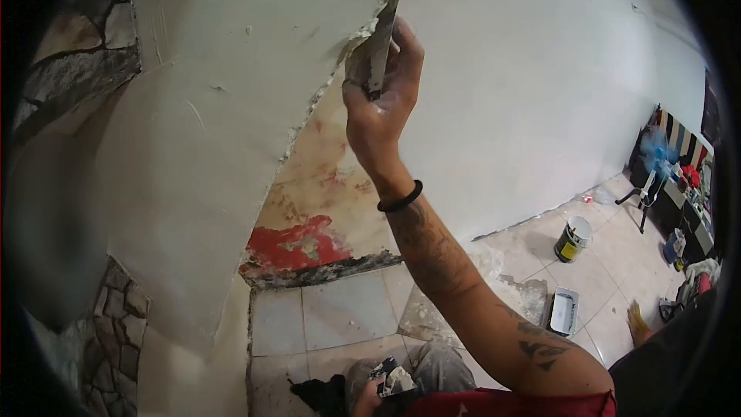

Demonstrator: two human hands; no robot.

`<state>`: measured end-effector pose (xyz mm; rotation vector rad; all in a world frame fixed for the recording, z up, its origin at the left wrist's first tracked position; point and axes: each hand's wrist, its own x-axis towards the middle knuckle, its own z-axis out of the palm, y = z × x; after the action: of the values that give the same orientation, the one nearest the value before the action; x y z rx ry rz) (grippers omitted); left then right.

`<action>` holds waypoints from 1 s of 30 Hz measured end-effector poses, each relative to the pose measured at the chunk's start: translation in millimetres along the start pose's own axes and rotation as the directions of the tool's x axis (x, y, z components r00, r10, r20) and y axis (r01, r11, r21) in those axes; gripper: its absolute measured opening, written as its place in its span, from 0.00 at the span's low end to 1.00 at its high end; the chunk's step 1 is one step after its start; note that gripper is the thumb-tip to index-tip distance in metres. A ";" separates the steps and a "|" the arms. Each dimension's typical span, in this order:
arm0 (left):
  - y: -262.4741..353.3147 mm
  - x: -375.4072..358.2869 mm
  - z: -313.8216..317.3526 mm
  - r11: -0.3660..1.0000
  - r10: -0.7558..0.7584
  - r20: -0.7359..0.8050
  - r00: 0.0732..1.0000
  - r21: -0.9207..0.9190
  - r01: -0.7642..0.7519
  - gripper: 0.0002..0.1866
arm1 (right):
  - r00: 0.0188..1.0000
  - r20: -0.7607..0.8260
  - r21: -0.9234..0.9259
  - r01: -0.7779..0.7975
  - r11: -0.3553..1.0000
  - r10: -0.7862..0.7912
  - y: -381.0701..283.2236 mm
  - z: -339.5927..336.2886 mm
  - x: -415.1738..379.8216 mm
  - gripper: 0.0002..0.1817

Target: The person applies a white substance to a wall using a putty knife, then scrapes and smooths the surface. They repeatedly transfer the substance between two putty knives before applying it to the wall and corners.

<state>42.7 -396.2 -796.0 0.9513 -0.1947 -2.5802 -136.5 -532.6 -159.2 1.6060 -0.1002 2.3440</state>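
Observation:
My right hand is raised to the wall, its fingers wrapped round a putty knife. The thin metal blade lies along a rough, plaster-crusted wall edge, which runs diagonally down to the left. Low in the view, in front of my knees, my left hand is closed on a dark, flat-bladed putty tool. A lump of whitish putty sits on that tool. My sleeve and the frame's bottom edge hide part of the left hand's surroundings.
Beneath the edge is a bare wall patch with red paint at its foot. A bucket and a white tray stand on the tiled floor. A tripod is farther right. Stone cladding lines the left.

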 end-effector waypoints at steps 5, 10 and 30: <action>5.6 -11.3 12.3 1.000 -0.002 0.002 1.000 0.000 0.002 0.14 | 1.000 -0.009 -0.052 0.003 0.999 -0.004 -11.0 18.4 -42.0 0.40; 0.4 1.3 -0.9 0.999 0.018 0.043 0.999 -0.039 -0.016 0.15 | 1.000 -0.003 -0.050 -0.027 0.998 0.026 -24.6 38.5 -87.1 0.41; 2.2 25.2 -24.0 0.995 0.066 -0.030 0.997 0.074 -0.064 0.13 | 0.998 -0.001 -0.210 0.057 0.976 -0.058 -5.1 -21.5 35.2 0.40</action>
<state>41.4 -408.2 -828.7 0.9957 -0.3075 -2.5117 -166.1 -515.8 -135.4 1.4795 -0.2856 2.2125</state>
